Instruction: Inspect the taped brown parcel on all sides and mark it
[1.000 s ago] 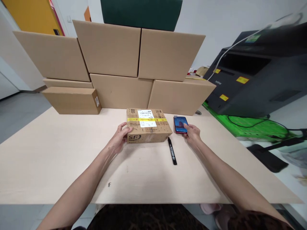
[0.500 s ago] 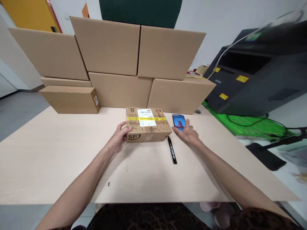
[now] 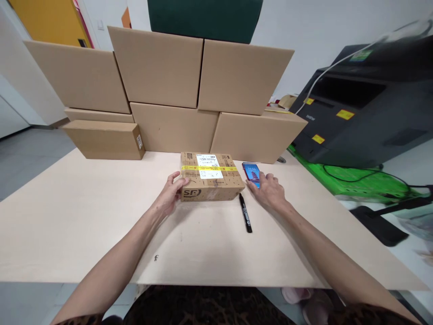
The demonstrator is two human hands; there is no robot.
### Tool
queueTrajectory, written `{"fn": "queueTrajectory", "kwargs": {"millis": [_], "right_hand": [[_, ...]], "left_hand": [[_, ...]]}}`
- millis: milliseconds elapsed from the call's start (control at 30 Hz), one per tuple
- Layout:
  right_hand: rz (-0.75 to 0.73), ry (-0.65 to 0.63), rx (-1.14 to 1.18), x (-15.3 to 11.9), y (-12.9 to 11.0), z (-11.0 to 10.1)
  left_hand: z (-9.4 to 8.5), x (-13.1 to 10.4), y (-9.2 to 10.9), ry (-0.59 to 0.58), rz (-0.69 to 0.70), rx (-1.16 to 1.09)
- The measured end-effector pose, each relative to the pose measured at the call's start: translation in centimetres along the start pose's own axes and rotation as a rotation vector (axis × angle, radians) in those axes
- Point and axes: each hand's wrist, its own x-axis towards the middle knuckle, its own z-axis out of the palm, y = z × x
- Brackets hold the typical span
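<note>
A taped cardboard parcel [image 3: 211,194] with a white label and yellow tape lies on the wooden table [image 3: 84,216]. My left hand [image 3: 171,194] grips its left end, thumb on the front edge and fingers behind. To the parcel's right is a phone [image 3: 251,174] with its screen lit. My right hand [image 3: 269,192] rests at the phone's lower right edge, thumb and fingers around it, partly covering it. A black marker [image 3: 245,214] lies just below the parcel's right corner, touched by neither hand.
Large cardboard boxes [image 3: 169,128] are stacked along the back, with a dark green box [image 3: 204,18] on top. A slim carton [image 3: 104,142] stands at the back left. At the right are a black printer [image 3: 355,108], a green surface [image 3: 358,183] and a black stand base [image 3: 379,225].
The view has shifted slightly. My right hand has closed in over the phone, its fingers now more bent and covering more of the right side. My left hand keeps hold of the parcel.
</note>
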Motion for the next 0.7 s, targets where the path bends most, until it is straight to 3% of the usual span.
{"fn": "queueTrajectory", "kwargs": {"millis": [67, 167, 233, 333, 533, 700], "right_hand": [[-0.039, -0.012, 0.03, -1.8, -0.3, -0.6], [-0.148, -0.237, 0.141, -4.4, -1.1, -0.9], [-0.19, -0.315, 0.142, -5.2, -1.7, -0.6], [-0.144, -0.286, 0.161, -4.2, -2.7, 0.0], [-0.027, -0.12, 0.37, 1.2, -3.6, -0.2], [-0.116, -0.054, 0.768, 0.7, -5.6, -0.5]], "left_hand": [[0.1, 0.0, -0.1, 0.043, 0.008, -0.015], [-0.1, 0.2, 0.1, 0.084, 0.045, -0.047], [-0.4, 0.4, 0.3, 0.083, 0.081, -0.06], [-0.9, 0.8, 0.6, 0.079, 0.117, -0.061], [-1.1, 0.9, 0.5, 0.085, 0.117, -0.061], [-1.0, 0.7, 0.3, 0.044, 0.14, -0.077]]}}
